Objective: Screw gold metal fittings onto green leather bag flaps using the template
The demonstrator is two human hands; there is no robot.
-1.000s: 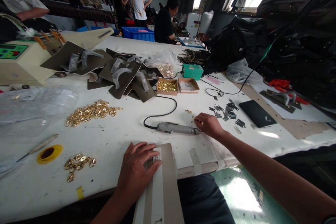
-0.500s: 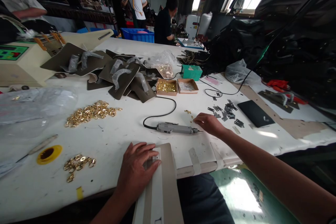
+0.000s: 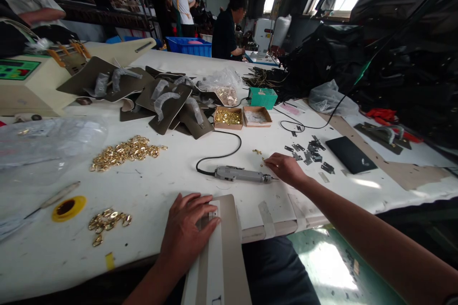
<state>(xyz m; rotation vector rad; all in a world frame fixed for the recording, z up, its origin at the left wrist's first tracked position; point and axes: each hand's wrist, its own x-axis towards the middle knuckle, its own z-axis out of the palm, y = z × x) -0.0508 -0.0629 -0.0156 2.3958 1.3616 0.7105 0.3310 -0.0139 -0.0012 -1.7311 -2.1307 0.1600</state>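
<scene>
My left hand (image 3: 186, 231) lies flat with fingers spread on a long taupe leather strip (image 3: 223, 257) that hangs over the near edge of the white table (image 3: 171, 171). My right hand (image 3: 286, 168) reaches out beside the tip of a grey electric screwdriver (image 3: 243, 174) lying on the table. Its fingers are pinched together at a few small gold screws (image 3: 258, 153); what they hold is too small to see. Dark metal fittings (image 3: 309, 152) lie just beyond it.
Gold rings lie in a heap (image 3: 125, 150) and a smaller pile (image 3: 107, 223) at left. Two small cardboard boxes (image 3: 241, 116), a green box (image 3: 263, 96), taupe leather pieces (image 3: 168, 102), a cream machine (image 3: 32, 78) and plastic bags stand farther back. Other people work in the background.
My right hand has shifted slightly near the screwdriver tip. My left hand stays on the strip. The people in the background have moved a little.
</scene>
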